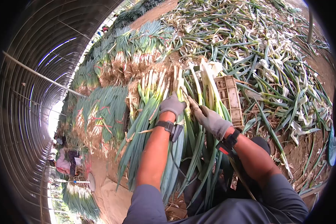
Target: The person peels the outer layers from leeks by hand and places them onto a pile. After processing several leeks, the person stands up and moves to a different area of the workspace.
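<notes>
My left hand [173, 104], in a grey glove, is closed round the stalks of a large green onion [180, 84] whose white, rooted end points away from me. My right hand [211, 121], gloved too, has its fingers together against a stalk just right of it; its fingertips look dirty. Left of my left hand lies a pile of loose green onions [151, 93], their long leaves hanging toward me. More thick white stalks [210, 80] lean beyond my right hand, against a plastic crate [230, 100].
Tied bundles of green onions [97, 112] stand in rows to the left and far left. Stripped leaves and peelings [272, 71] cover the ground on the right. A curved frame roof [37, 74] runs along the left. A stool-like round disc [91, 182] is at lower left.
</notes>
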`<state>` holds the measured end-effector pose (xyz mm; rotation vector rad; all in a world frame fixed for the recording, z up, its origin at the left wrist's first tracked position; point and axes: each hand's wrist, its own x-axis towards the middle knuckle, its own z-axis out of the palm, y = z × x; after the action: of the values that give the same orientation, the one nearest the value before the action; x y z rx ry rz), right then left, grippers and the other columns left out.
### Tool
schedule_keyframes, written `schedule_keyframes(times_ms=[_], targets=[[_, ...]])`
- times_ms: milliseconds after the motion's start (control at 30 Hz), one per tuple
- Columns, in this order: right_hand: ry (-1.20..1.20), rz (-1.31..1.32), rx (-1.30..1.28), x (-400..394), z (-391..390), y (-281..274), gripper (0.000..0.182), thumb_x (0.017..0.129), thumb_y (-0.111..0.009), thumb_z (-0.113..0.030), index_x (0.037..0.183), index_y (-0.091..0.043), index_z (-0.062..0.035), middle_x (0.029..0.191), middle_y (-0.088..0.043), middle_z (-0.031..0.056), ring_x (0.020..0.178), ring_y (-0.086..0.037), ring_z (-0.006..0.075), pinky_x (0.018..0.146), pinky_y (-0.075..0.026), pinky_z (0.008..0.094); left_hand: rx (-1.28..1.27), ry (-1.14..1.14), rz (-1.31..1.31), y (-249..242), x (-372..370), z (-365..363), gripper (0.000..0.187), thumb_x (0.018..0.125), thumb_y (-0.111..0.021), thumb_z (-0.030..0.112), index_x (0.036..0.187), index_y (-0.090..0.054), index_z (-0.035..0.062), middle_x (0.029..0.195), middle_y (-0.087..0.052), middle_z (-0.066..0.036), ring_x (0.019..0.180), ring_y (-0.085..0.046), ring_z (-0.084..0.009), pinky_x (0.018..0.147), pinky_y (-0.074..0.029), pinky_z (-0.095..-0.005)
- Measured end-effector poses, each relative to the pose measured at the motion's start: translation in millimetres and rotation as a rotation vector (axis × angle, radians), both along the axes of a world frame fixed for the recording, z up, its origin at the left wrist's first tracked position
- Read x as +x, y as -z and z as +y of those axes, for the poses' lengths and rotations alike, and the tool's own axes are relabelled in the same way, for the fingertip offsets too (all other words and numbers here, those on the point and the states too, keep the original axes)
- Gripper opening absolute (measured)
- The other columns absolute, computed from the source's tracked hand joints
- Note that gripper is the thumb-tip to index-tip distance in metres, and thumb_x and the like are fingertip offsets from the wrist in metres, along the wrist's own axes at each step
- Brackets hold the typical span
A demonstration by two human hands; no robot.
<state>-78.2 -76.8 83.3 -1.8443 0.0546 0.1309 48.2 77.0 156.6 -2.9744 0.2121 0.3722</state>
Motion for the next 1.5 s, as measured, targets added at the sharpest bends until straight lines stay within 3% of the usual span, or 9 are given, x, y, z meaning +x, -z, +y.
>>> schedule_keyframes(times_ms=[400, 500, 633, 800, 933, 1133, 1267, 1333, 1500], targets=[[0.006, 0.005, -0.031, 6.1, 3.3, 12.9, 0.065, 0.101, -0.042, -0.056, 0.118, -0.058, 0.0044, 0.112, -0.065, 0.0349, 0.111, -0.062, 0.0498, 0.096, -0.047, 0.0502, -0.229, 0.03, -0.032, 45.6, -85.5, 38.6, 0.094, 0.086, -0.068, 0.044, 0.159, -0.024, 0.0044, 0.106, -0.072, -0.027, 0.098, -0.07, -0.0426, 0.087, -0.054, -0.0497], [-0.003, 0.001, -0.018, 11.2, 6.1, 22.6, 0.066, 0.1, -0.042, -0.056, 0.118, -0.059, 0.0054, 0.112, -0.065, 0.0353, 0.111, -0.062, 0.0499, 0.097, -0.047, 0.0499, -0.361, -0.07, 0.028, 38.7, -112.4, 44.0, 0.086, 0.086, -0.069, 0.046, 0.156, -0.029, 0.0175, 0.115, -0.069, -0.028, 0.107, -0.066, -0.0469, 0.093, -0.052, -0.0523], [-0.001, -0.003, -0.027, 17.1, 14.4, 30.5, 0.066, 0.1, -0.043, -0.055, 0.118, -0.06, 0.0063, 0.111, -0.066, 0.0355, 0.111, -0.062, 0.0496, 0.096, -0.047, 0.0494, -0.67, -0.067, -0.008, 59.5, -130.8, 70.3, 0.078, 0.088, -0.074, 0.038, 0.153, -0.04, 0.0121, 0.117, -0.068, -0.027, 0.109, -0.065, -0.0446, 0.093, -0.053, -0.0466], [-0.094, -0.079, 0.047, 21.0, 18.3, 35.8, 0.065, 0.101, -0.045, -0.055, 0.118, -0.061, 0.006, 0.111, -0.066, 0.0336, 0.109, -0.063, 0.0473, 0.095, -0.048, 0.0472, -0.984, -0.109, 0.051, 64.6, -148.0, 91.6, 0.065, 0.097, -0.068, 0.026, 0.15, -0.043, -0.0036, 0.122, -0.067, -0.015, 0.109, -0.062, -0.0198, 0.1, -0.047, -0.033], [-0.129, -0.035, 0.045, 19.2, 19.0, 28.8, 0.065, 0.102, -0.049, -0.051, 0.134, -0.057, 0.0046, 0.118, -0.068, 0.0266, 0.113, -0.065, 0.035, 0.097, -0.048, 0.0409, -1.166, -0.182, 0.076, 81.7, -149.5, 119.1, 0.051, 0.102, -0.061, 0.021, 0.146, -0.05, -0.0015, 0.117, -0.07, -0.015, 0.105, -0.065, -0.019, 0.095, -0.049, -0.0331], [-0.191, 0.004, 0.175, 8.7, 17.3, 24.3, 0.06, 0.103, -0.048, -0.051, 0.135, -0.058, 0.0, 0.096, -0.068, 0.0121, 0.081, -0.064, 0.0213, 0.071, -0.051, 0.0347, -1.38, -0.371, 0.126, 107.2, -144.8, 153.0, 0.058, 0.096, -0.068, 0.03, 0.142, -0.053, -0.0024, 0.105, -0.07, -0.008, 0.094, -0.063, -0.012, 0.086, -0.051, -0.0293], [-0.324, 0.226, 0.431, -18.5, -9.9, -24.7, 0.055, 0.104, -0.048, -0.054, 0.124, -0.063, -0.0055, 0.077, -0.058, -0.0019, 0.054, -0.048, 0.007, 0.047, -0.039, 0.0238, -1.267, -0.068, -0.095, 61.9, -118.2, 140.2, 0.052, 0.095, -0.065, 0.038, 0.13, -0.061, -0.0008, 0.098, -0.069, -0.006, 0.085, -0.063, -0.0128, 0.081, -0.051, -0.0296], [-0.277, 0.238, 0.448, -24.6, -24.1, -33.0, 0.054, 0.104, -0.047, -0.057, 0.115, -0.063, -0.0068, 0.076, -0.058, -0.0014, 0.052, -0.048, 0.0068, 0.045, -0.037, 0.0237, -1.392, -0.222, 0.078, -2.3, -104.7, 113.2, 0.075, 0.095, -0.066, 0.035, 0.154, -0.037, -0.0017, 0.123, -0.066, -0.013, 0.116, -0.061, -0.02, 0.104, -0.047, -0.0326], [0.043, 0.236, 0.439, -15.6, -49.7, -20.3, 0.063, 0.1, -0.045, -0.067, 0.099, -0.059, -0.0058, 0.07, -0.056, 0.0014, 0.051, -0.05, 0.0095, 0.045, -0.039, 0.0263, -1.203, 0.243, -0.273, -145.1, -42.8, 33.5, 0.066, 0.093, -0.064, 0.041, 0.145, -0.053, 0.0023, 0.118, -0.065, -0.011, 0.104, -0.06, -0.0187, 0.091, -0.05, -0.0329]])
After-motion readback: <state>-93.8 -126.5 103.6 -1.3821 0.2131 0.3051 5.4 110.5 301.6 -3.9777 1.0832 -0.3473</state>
